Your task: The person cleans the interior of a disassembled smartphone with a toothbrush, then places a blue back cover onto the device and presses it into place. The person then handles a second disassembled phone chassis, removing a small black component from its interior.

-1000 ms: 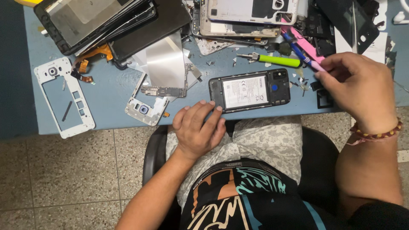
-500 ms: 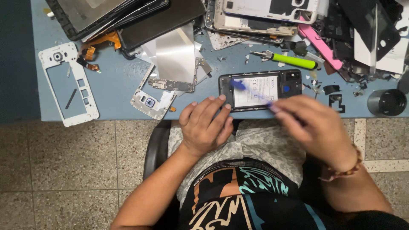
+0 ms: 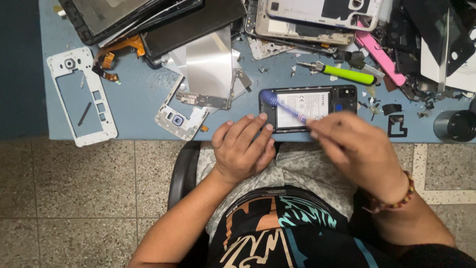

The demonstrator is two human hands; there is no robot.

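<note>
The right hand (image 3: 359, 151) has come back from the far clutter pinching a blue pry tool (image 3: 282, 105), its tip now on the opened phone (image 3: 307, 108); the left hand (image 3: 243, 144), fingers spread, steadies the phone's near edge.

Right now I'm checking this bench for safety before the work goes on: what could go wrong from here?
The opened phone lies close to the table edge, pinned only by the left hand; a slip could drop it. The right hand works a blue pry tool over the battery, which a hard push might puncture. Small loose parts scattered near the green screwdriver could get swept off or lost.
</note>
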